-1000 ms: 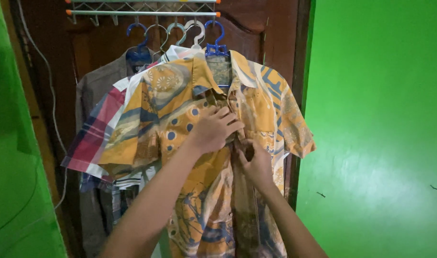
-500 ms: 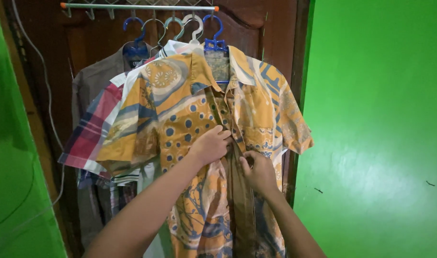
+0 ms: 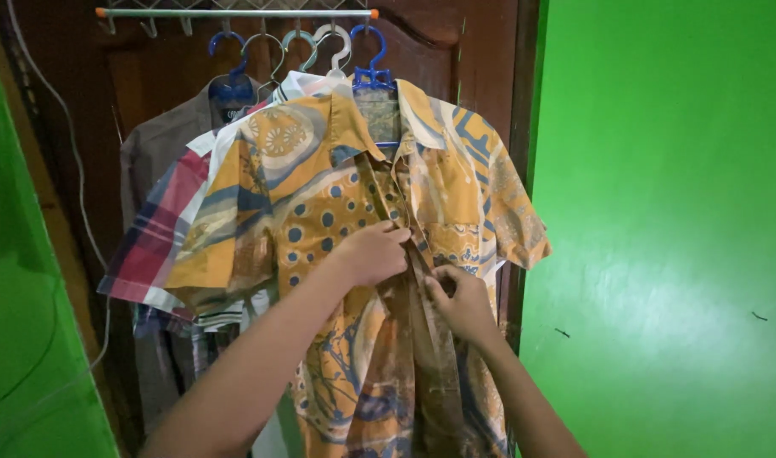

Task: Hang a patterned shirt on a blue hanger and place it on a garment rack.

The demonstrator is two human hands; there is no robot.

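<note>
Both hands sit slightly lower on the shirt front than a second ago, and the rail has slid toward the top edge of the view. Left hand [image 3: 373, 252]: fingers curled closed, pinching the left front edge of the yellow patterned shirt [image 3: 320, 212] at mid-chest. Right hand [image 3: 463, 298]: just below and beside the left hand, thumb and forefinger pressed together on the right front edge of the same shirt; what lies between the fingertips is too small to tell. Shirt: short-sleeved, orange-yellow with blue dots and swirls, front open below the hands, closed above them; hangs on a blue hanger [image 3: 371, 75] at the right end of the metal rail [image 3: 235, 13]. Behind it, toward the left end of the rail: a white shirt, a red plaid shirt [image 3: 155, 237] and a brown shirt [image 3: 155, 157], each on its own hanger. Rail is fixed to a dark wooden door [image 3: 167, 76]. Green wall [image 3: 659, 212] to the right of the door.
</note>
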